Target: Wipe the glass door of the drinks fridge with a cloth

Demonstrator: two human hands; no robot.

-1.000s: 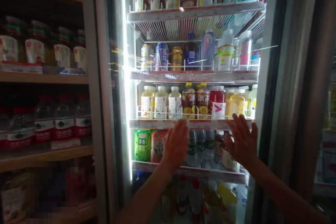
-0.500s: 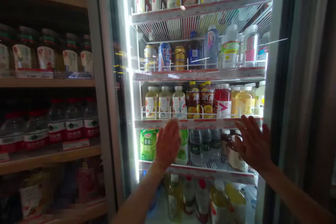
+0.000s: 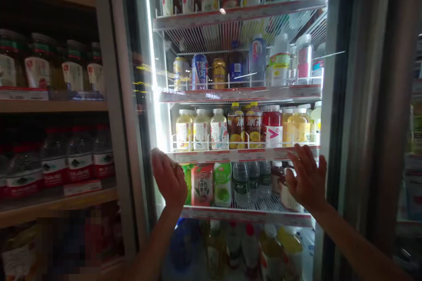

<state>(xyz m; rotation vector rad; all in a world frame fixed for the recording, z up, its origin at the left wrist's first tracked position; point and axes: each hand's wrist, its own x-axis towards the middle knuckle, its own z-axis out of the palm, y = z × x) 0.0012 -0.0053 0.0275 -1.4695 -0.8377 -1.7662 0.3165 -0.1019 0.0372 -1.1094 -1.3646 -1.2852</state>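
Observation:
A glass-fronted drinks fridge (image 3: 238,155) stands before me, its glass carrying bright reflections. My left hand (image 3: 169,178) is up by the lit left edge of the glass, palm forward, fingers stretched out and close together, holding nothing. At the right side my right hand (image 3: 306,178) is raised with fingers spread, also free of any object. Whether either palm touches the glass I cannot tell. Behind the glass, between the hands, are a red drink carton (image 3: 202,185), a green drink carton (image 3: 223,185) and clear water bottles (image 3: 241,184). My left hand partly hides another green pack.
Above, iced tea bottles (image 3: 236,126) and a red drink bottle (image 3: 273,126) line a shelf, with cans (image 3: 199,71) higher up. On the left, wooden shelves (image 3: 59,106) hold dark-lidded jars and red-labelled water bottles (image 3: 80,158). A dark vertical frame (image 3: 338,140) borders the right.
My left hand has moved left from the middle of the glass to its left edge, uncovering the red carton. My right hand stays raised at the right. The view has shifted slightly rightward.

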